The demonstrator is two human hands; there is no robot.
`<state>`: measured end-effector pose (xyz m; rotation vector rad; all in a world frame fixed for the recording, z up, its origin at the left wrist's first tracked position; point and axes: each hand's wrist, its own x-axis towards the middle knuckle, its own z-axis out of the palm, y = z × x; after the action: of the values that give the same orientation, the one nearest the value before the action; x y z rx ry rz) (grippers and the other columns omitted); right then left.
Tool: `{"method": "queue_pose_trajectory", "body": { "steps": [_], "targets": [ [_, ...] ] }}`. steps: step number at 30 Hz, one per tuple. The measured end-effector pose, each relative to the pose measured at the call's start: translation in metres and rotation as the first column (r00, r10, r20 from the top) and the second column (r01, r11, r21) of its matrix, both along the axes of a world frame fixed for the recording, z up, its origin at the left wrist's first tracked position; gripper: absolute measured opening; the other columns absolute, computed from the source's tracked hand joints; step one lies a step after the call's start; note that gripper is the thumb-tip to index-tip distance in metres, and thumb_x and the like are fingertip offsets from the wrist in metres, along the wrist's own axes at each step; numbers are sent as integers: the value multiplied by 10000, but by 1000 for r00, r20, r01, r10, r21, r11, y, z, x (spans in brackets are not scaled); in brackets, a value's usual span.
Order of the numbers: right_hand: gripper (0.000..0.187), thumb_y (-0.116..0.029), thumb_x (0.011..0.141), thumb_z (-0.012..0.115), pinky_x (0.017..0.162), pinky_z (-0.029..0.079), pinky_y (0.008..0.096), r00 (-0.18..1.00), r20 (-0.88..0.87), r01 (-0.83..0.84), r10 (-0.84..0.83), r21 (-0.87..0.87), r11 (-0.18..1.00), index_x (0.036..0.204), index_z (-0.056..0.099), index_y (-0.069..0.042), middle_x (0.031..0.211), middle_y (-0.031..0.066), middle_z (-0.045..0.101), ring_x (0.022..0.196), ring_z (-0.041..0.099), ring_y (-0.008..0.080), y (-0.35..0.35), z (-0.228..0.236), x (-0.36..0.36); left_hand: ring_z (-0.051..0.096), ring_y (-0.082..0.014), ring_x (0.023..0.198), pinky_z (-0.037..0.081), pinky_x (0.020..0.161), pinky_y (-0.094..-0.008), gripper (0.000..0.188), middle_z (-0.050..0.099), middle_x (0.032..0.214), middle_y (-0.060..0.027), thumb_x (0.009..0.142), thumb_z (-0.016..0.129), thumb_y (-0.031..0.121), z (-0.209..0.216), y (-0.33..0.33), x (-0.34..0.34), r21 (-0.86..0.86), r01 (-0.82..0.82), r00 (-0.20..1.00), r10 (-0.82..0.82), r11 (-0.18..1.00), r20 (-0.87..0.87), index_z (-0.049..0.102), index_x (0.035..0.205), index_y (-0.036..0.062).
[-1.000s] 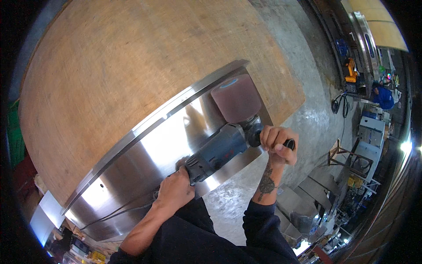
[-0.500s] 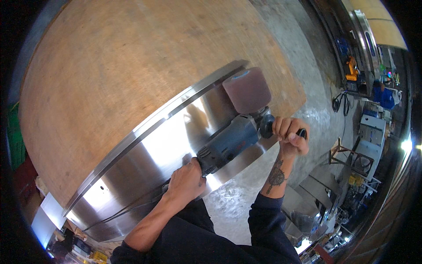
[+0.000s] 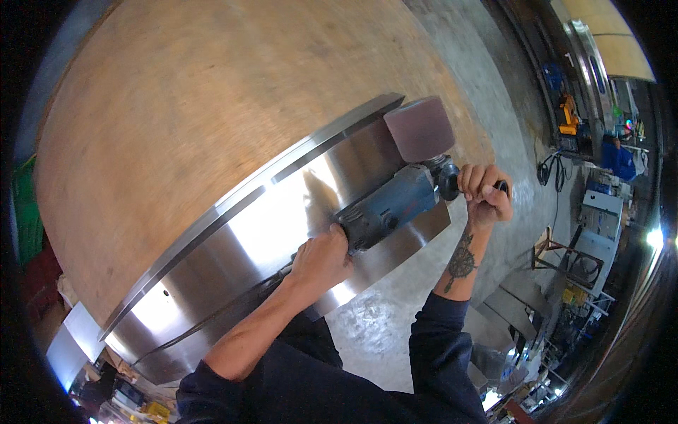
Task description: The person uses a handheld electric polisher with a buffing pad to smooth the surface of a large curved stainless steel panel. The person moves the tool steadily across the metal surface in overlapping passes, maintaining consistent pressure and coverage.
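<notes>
A blue and black power sander (image 3: pixel 388 210) with a wide brown abrasive drum (image 3: pixel 422 129) lies across the right part of a long, shiny sheet metal panel (image 3: pixel 212 290). Its rear body is in my left hand (image 3: pixel 321 263), fingers wrapped round it. My right hand (image 3: pixel 486 191) is closed on the black side handle by the drum. The drum sits at the panel's right end, overlapping its edge; whether it presses on the metal I cannot tell. A dark cord (image 3: pixel 191 330) runs from the sander leftward over the panel, which has a small hole near its left end.
The panel lies on a large wooden tabletop (image 3: pixel 212 120). Beyond it to the right is a grey concrete floor (image 3: pixel 522 184) with a coiled black cable (image 3: pixel 551 172), a brown metal frame (image 3: pixel 565 256) and stacked metal sheets (image 3: pixel 514 302). A person in blue (image 3: pixel 619 157) is at the far right.
Both hands have moved the sander to the right and slightly away from me, so the drum has gone from over the panel to its right end.
</notes>
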<state>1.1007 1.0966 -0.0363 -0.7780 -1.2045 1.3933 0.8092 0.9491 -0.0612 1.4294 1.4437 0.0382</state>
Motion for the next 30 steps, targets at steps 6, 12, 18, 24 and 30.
{"method": "queue_pose_trajectory", "body": {
  "steps": [6,12,18,24,30],
  "targets": [
    [183,-158,746,607,533,373,367,1000,-19,-5,6,76,997,641,496,-57,554,101,504,502,433,197,-22,20,3,722,-470,777,612,728,-538,333,706,806,-271,782,708,165,19,0,-13,62,70,995,-65,996,-82,606,987,-77],
    [144,-111,746,627,499,400,379,1000,4,-8,8,104,995,657,545,-34,559,141,558,489,479,223,-116,92,0,718,-472,759,597,711,-546,326,698,784,-273,799,719,192,70,-27,-50,73,250,968,-250,966,-2,616,980,-59],
    [115,-80,703,639,488,417,394,997,-51,-55,53,-39,998,638,575,-9,557,180,593,444,511,242,-210,117,-27,728,-473,790,586,738,-569,283,700,791,-283,809,708,182,109,-110,-88,-89,336,942,-336,938,21,608,928,-55],
    [145,-71,705,639,507,384,381,1000,-25,-19,14,-231,973,613,574,20,553,166,575,457,503,229,-314,132,-71,730,-476,820,586,734,-551,344,707,810,-290,822,731,223,100,-215,-133,-87,422,905,-414,902,96,602,946,-71],
    [172,-92,754,608,528,398,377,989,98,128,-112,-177,976,629,539,4,532,125,523,460,458,207,-435,157,-119,740,-391,861,566,773,-507,385,724,829,-220,869,777,267,93,-292,-173,12,526,837,-520,850,173,627,1050,-38]
  ]
}}
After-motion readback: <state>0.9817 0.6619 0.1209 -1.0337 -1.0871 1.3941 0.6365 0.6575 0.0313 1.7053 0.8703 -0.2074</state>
